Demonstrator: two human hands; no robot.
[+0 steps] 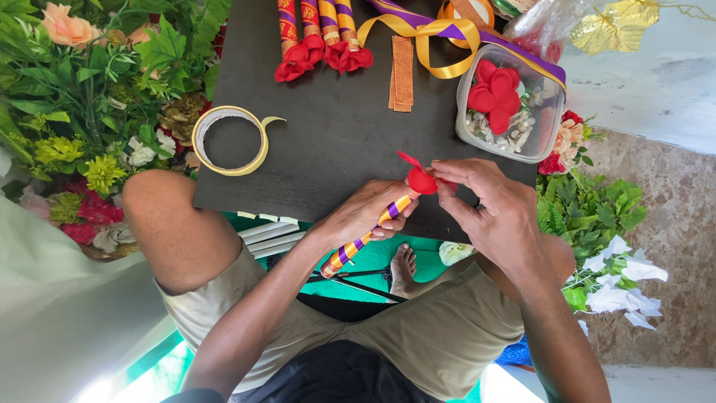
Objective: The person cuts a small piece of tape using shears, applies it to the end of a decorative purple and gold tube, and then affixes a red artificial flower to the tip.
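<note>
My left hand (pixel 369 213) grips a stick wrapped in orange and purple ribbon (pixel 365 239), held slanted over the near edge of the dark table (pixel 328 134). A bunch of red petals (pixel 420 179) sits on the stick's upper tip. My right hand (pixel 496 213) pinches those petals from the right with thumb and fingers. Several finished ribbon sticks with red flower tips (pixel 321 45) lie at the table's far edge.
A clear plastic tub (pixel 533 142) of red petals and white bits stands right of the hands. A tape roll (pixel 230 139) lies at the left; yellow and purple ribbon (pixel 440 37) and an orange strip (pixel 403 75) lie beyond. Artificial flowers and leaves (pixel 82 97) flank both sides.
</note>
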